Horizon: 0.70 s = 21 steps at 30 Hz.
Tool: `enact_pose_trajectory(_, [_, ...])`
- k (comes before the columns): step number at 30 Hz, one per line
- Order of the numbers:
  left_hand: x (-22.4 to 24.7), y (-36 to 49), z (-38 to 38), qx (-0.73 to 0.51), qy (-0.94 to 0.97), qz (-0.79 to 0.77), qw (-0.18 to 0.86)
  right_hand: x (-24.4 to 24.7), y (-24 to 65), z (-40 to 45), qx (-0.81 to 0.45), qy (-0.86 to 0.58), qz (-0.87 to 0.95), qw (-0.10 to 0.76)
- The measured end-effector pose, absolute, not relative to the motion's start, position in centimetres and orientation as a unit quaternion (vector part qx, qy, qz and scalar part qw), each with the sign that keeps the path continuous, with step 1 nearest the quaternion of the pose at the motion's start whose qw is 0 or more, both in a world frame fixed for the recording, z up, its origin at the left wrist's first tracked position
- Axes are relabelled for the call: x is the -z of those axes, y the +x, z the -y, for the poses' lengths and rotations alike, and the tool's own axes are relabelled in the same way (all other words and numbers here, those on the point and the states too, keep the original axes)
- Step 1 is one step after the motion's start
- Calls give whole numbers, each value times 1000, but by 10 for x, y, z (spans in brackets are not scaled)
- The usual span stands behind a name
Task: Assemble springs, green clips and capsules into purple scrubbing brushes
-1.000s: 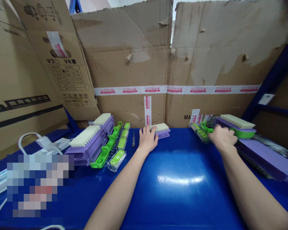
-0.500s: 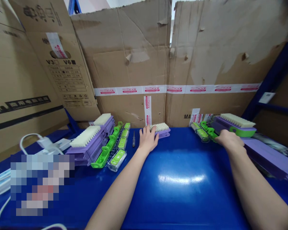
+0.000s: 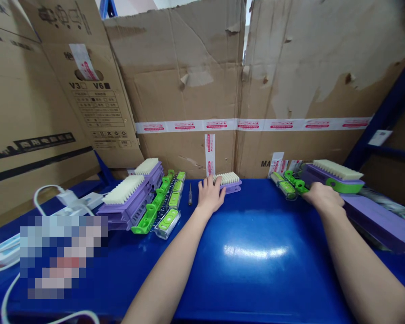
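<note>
My left hand (image 3: 210, 194) lies with fingers spread against the left end of a purple brush piece with cream bristles (image 3: 230, 178), at the back middle of the blue table (image 3: 256, 279). At the right, my right hand (image 3: 322, 196) is beside a green bracket (image 3: 299, 185) and below a purple-and-green brush (image 3: 339, 173); its fingertips point left and are bunched, and what they hold, if anything, is hidden. Clear cases with green inserts (image 3: 285, 186) stand left of the bracket. A small screwdriver (image 3: 190, 196) lies left of my left hand.
Purple brush units (image 3: 126, 204), green brackets (image 3: 148, 218) and clear green cases (image 3: 168, 223) line the left side. A white power strip (image 3: 87, 202) with cables is further left. A purple panel (image 3: 378, 218) lies right; cardboard (image 3: 189, 99) walls the back.
The view has shifted slightly, so the whole scene sits a little further right. Both hands keep nearly the same places beside the objects.
</note>
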<state>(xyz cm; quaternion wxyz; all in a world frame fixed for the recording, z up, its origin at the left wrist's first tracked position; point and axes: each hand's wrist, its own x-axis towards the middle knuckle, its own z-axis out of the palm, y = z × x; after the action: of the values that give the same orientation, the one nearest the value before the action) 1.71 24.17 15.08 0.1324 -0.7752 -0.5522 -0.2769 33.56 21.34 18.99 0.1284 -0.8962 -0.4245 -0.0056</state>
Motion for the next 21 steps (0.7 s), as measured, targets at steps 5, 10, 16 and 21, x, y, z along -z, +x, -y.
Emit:
enact_pose_trajectory(5, [-151, 17, -242, 273, -776, 554, 131, -207, 327, -208, 12, -907, 402, 124])
enact_pose_trajectory(10, [-151, 17, -242, 272, -775, 554, 140, -212, 319, -205, 82, -897, 396, 176])
enact_pose_trajectory(16, [-150, 19, -244, 277, -771, 555, 148, -207, 292, -207, 282, -763, 460, 356])
enact_pose_trajectory(21, [-148, 19, -249, 278, -763, 573, 108, -187, 243, -216, 190, -686, 572, 408])
